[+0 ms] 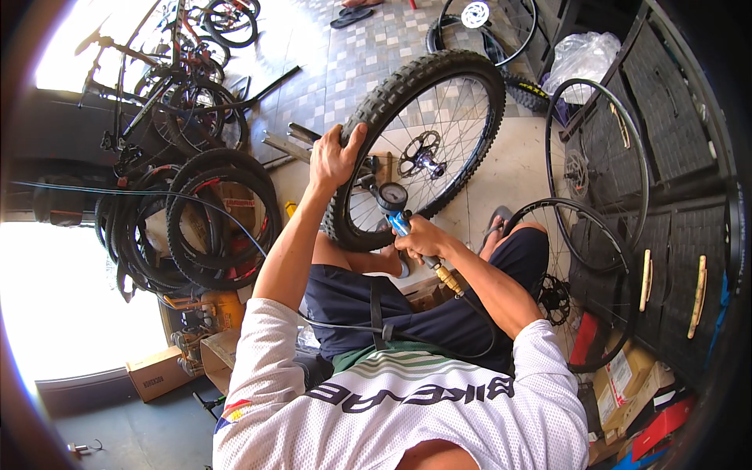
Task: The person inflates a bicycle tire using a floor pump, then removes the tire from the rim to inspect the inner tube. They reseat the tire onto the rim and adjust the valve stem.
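A bicycle wheel (475,160) with a knobby black tyre leans upright in front of me, its disc rotor (420,154) and spokes showing. My left hand (334,160) is closed on the tyre's left side, thumb toward the top. Closed around a blue tyre inflator gun (399,224) is my right hand (424,237), just below the wheel's lower rim. The inflator's round dial gauge (392,194) faces up. A brass fitting (448,278) joins its rear end to a dark air hose (495,333) that loops over my lap. Where the inflator meets the valve cannot be made out.
Several loose tyres (223,160) and parked bicycles (180,82) crowd the left. At the right, wheels (646,176) lean on black drawers (666,102). Cardboard boxes (153,374) sit at lower left. A thin blue hose (102,189) crosses from the left. Another wheel (521,59) lies beyond mine.
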The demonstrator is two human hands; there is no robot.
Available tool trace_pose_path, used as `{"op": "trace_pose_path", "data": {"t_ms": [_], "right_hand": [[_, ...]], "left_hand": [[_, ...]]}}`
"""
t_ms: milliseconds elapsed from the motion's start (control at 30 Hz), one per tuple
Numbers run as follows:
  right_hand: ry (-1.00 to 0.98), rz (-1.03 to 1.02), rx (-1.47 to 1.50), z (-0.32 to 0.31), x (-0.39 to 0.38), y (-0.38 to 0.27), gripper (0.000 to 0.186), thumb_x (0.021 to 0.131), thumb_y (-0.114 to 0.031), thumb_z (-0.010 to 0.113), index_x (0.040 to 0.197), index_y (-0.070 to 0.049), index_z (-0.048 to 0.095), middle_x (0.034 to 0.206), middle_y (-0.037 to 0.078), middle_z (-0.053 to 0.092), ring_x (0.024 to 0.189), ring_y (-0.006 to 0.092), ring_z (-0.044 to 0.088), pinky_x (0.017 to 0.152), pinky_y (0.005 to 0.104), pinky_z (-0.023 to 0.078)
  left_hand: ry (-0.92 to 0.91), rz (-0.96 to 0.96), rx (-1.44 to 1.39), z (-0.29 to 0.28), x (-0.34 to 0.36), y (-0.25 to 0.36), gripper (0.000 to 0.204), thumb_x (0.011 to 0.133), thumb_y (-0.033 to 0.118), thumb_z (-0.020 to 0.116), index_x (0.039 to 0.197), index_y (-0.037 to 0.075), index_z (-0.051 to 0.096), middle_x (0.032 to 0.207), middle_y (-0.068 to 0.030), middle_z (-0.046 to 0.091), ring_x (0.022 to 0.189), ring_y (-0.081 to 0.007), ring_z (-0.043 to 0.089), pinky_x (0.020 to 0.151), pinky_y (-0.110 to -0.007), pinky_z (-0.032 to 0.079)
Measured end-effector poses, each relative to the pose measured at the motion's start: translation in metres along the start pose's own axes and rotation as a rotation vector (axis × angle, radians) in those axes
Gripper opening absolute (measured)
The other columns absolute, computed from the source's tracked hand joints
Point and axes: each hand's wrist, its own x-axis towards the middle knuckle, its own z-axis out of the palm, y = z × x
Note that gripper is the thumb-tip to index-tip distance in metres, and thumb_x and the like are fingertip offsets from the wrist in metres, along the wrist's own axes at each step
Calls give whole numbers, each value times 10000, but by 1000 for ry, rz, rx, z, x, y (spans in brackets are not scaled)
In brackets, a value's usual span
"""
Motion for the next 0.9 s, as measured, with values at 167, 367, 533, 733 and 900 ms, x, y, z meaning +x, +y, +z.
{"op": "trace_pose_path", "data": {"t_ms": [167, 367, 533, 733, 900], "right_hand": [[-14, 0, 3, 1, -1, -2, 318, 821, -89, 702, 1062, 4, 515, 705, 116, 642, 468, 132, 543, 389, 336, 467], [-11, -1, 4, 1, 0, 0, 312, 833, -96, 706, 1060, -5, 513, 686, 98, 617, 457, 130, 525, 392, 335, 464], [-1, -6, -1, 0, 3, 5, 315, 836, -102, 718, 1055, -14, 509, 650, 57, 561, 455, 130, 517, 392, 336, 459], [-15, -22, 15, 1, 4, 5, 315, 834, -112, 722, 1043, -15, 508, 651, 58, 556, 456, 131, 514, 389, 329, 455], [-11, -14, -17, 0, 5, 4, 299, 831, -118, 722, 1017, -20, 509, 650, 67, 559, 456, 136, 524, 386, 330, 464]], "left_hand": [[-12, -16, -3, -1, -1, 0, 784, 939, 702, 533, 809, -68, 597, 768, -359, 599, 824, -556, 614, 734, -560, 473], [-25, -26, 19, -3, -2, 1, 788, 941, 700, 534, 793, -73, 580, 760, -364, 593, 820, -555, 611, 727, -558, 472], [-31, -16, 4, -3, -2, 2, 775, 947, 687, 538, 808, -75, 584, 770, -369, 597, 835, -562, 607, 738, -566, 469], [-32, -16, 9, -4, -3, 3, 770, 950, 678, 535, 827, -80, 593, 790, -375, 604, 857, -568, 607, 755, -572, 470], [-31, -4, 11, -5, -1, 2, 777, 952, 682, 528, 826, -82, 591, 792, -376, 603, 860, -569, 606, 757, -571, 469]]}}
